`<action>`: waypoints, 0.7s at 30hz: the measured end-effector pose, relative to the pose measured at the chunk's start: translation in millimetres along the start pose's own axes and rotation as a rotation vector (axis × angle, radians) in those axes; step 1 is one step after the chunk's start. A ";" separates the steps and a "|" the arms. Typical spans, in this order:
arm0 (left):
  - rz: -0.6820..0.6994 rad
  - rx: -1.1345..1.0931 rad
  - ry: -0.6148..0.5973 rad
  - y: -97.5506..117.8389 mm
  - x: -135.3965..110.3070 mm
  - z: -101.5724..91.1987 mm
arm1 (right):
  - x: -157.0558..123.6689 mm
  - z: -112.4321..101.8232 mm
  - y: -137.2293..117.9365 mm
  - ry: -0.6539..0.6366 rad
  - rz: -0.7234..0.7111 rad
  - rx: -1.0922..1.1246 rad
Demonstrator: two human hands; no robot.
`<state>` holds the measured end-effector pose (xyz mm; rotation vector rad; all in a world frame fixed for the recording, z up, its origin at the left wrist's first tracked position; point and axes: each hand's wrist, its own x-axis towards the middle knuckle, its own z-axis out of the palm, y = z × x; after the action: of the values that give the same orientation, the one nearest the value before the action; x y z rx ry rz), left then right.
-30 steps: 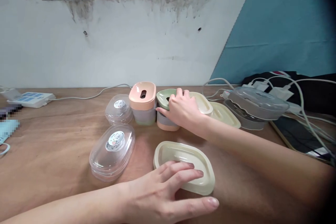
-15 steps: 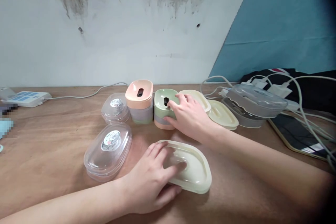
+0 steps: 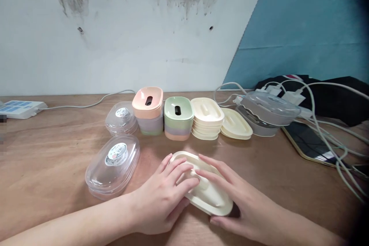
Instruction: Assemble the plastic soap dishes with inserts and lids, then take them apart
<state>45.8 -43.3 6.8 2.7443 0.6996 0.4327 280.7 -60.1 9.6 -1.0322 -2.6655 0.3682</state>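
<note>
A cream oval lid (image 3: 208, 196) lies near the front of the wooden table (image 3: 52, 153), tilted up at its near right edge. My left hand (image 3: 164, 196) rests on its left half with fingers curled over the top. My right hand (image 3: 230, 196) grips its right side, thumb under the edge and fingers on top. Behind them stand a green-lidded stack of small containers (image 3: 178, 118), a peach-lidded stack (image 3: 147, 110), a pile of cream lids (image 3: 206, 118) and one single cream lid (image 3: 235, 124).
Two clear oval containers with stickers sit at left, the larger clear container (image 3: 113, 165) and the smaller clear container (image 3: 121, 117). Clear trays (image 3: 268, 113), white cables (image 3: 319, 123) and a tablet (image 3: 309, 142) crowd the right. A power strip (image 3: 20, 108) lies far left against the wall.
My right hand left the green-lidded stack and came down onto the right side of the cream lid. My left hand stayed on the lid, which now tilts up.
</note>
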 end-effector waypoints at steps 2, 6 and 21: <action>-0.002 0.019 0.038 0.0 -1.4 2.4 | -14.3 0.5 -0.3 0.115 0.084 -0.045; -0.011 0.041 0.120 0.4 -4.6 6.5 | -31.7 -27.4 9.8 0.416 0.250 -0.216; 0.034 0.019 0.122 -0.9 -5.4 7.4 | 26.7 -36.9 114.1 0.375 0.760 -0.529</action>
<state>43.6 -46.7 -1.5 2.7696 0.6908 0.6081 344.3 45.0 11.0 -2.0246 -1.9744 -0.3992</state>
